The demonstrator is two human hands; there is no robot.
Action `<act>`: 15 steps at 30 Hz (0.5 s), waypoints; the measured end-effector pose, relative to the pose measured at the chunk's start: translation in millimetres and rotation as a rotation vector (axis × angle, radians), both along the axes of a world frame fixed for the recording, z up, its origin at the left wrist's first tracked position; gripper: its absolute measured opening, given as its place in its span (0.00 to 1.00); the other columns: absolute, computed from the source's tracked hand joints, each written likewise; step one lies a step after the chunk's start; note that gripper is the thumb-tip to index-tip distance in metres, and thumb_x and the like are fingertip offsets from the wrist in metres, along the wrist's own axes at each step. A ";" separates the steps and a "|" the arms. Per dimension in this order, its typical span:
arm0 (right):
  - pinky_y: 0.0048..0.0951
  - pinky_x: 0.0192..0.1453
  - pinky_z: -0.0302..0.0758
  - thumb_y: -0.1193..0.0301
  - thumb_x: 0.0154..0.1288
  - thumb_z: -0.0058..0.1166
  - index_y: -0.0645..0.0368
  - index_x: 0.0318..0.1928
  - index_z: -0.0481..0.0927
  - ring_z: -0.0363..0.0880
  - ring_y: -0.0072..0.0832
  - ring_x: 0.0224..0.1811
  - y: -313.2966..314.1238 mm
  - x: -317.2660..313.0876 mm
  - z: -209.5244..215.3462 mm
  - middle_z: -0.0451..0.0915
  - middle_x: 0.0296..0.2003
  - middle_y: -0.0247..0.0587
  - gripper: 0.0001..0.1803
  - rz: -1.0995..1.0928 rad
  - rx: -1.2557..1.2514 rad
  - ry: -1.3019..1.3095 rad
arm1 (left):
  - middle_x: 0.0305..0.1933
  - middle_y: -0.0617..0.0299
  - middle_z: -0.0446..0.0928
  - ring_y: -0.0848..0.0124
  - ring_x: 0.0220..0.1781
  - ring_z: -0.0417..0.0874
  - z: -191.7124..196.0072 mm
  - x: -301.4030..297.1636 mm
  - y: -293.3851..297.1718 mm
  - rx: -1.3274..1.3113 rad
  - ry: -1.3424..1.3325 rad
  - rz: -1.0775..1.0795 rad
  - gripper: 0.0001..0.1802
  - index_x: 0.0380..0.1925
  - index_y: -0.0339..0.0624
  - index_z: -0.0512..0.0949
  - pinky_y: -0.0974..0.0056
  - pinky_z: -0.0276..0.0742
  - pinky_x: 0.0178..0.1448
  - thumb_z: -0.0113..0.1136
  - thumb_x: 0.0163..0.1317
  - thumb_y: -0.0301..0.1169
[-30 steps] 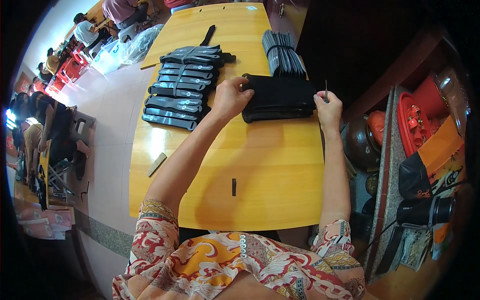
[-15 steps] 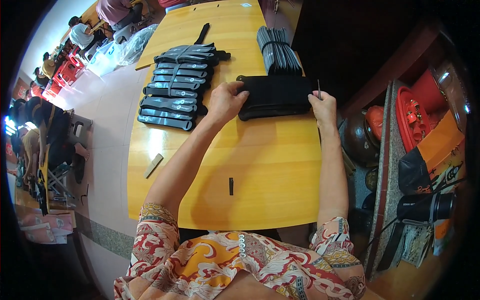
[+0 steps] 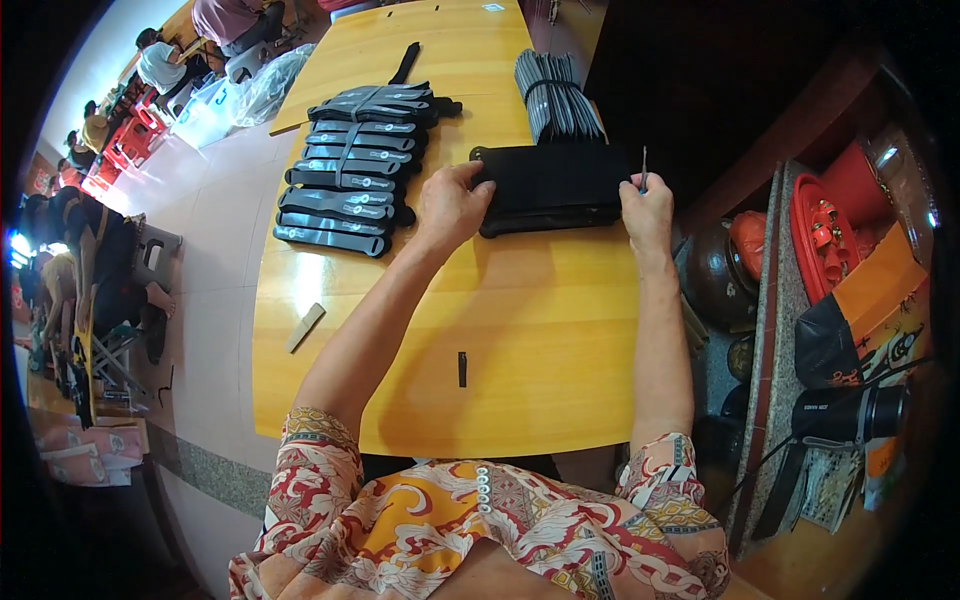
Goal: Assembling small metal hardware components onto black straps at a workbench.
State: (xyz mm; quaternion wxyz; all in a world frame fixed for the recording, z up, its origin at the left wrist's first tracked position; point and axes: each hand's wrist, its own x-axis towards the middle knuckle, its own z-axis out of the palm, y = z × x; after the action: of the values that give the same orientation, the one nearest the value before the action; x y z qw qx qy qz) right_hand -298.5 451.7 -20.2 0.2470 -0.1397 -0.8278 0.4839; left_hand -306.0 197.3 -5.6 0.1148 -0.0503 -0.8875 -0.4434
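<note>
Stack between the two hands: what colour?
The stack is black, no visible pattern on top; shows best in the head view.

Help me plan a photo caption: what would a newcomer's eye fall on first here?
Probably the broad yellow table, with a black bundle between the left hand at its left end and the right hand, which holds a thin tool. Beyond the left forearm lies a row of shiny grey strips. Off the table's right side, a bright red tray stands out.
</note>
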 end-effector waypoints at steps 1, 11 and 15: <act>0.31 0.35 0.72 0.71 0.51 0.53 0.66 0.31 0.75 0.75 0.33 0.26 1.3 -0.9 -4.4 0.77 0.23 0.46 0.10 -0.003 0.020 -0.036 | 0.27 0.49 0.80 0.56 0.33 0.82 -0.8 -0.7 0.8 0.001 0.000 -0.001 0.20 0.43 0.39 0.79 0.59 0.76 0.41 0.63 0.49 0.35; 0.34 0.34 0.71 0.72 0.50 0.53 0.66 0.28 0.75 0.75 0.37 0.25 -4.1 -2.6 -17.7 0.77 0.23 0.48 0.09 -0.073 0.043 -0.089 | 0.26 0.52 0.79 0.59 0.31 0.81 -6.5 1.4 0.3 0.083 -0.042 0.032 0.19 0.41 0.41 0.80 0.60 0.75 0.38 0.63 0.48 0.36; 0.34 0.33 0.71 0.72 0.51 0.53 0.67 0.25 0.75 0.75 0.36 0.24 -5.7 0.6 -19.0 0.76 0.19 0.47 0.09 -0.047 0.003 -0.106 | 0.29 0.58 0.76 0.75 0.30 0.76 -20.0 -2.1 -3.5 0.066 0.044 -0.031 0.21 0.45 0.37 0.78 0.71 0.72 0.37 0.64 0.51 0.33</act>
State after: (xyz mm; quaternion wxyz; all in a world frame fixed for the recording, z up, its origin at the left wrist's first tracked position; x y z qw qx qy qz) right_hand -297.9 445.9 -39.2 0.2143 -0.1843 -0.8369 0.4687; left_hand -308.0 193.8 -25.6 0.1291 -0.0701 -0.8687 -0.4730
